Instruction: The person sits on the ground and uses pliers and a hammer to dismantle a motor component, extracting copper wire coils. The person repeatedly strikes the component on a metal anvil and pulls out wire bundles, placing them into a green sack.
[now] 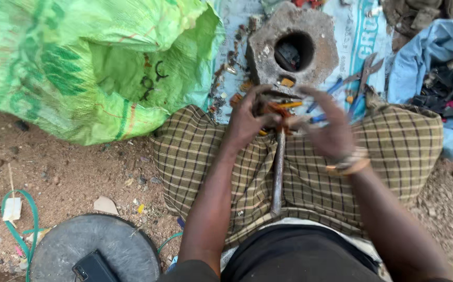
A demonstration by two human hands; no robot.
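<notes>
My left hand (247, 121) is curled, fingers bent round a small rusty, orange-brown part (274, 110) that sits right at my fingertips, between both hands. My right hand (331, 130) meets it from the other side, fingers half bent and spread, tips touching the same part; how firmly either hand grips I cannot tell, as motion blurs them. A bangle (349, 163) sits on my right wrist. Straight below the part, between my wrists, a dark metal rod (277, 175) runs down toward my body, its upper end hidden under my hands. It lies over the checked cloth (195, 156) across my lap. Just beyond my fingertips stands a concrete block (320, 44) with a round hole, with small bits of metal scattered at its foot. Beyond my right hand lie pliers (365, 73) with blue grips, on a printed sack (354, 31). Further right is a blue cloth (425, 49) with dark scraps on it. Well to the left of my left hand bulges a green woven bag (54, 68). Near my left elbow, on the dirt, lies a round grey lid (111, 240) with a phone (93, 267) on it, and a green hose (28, 219) curls beside it.
</notes>
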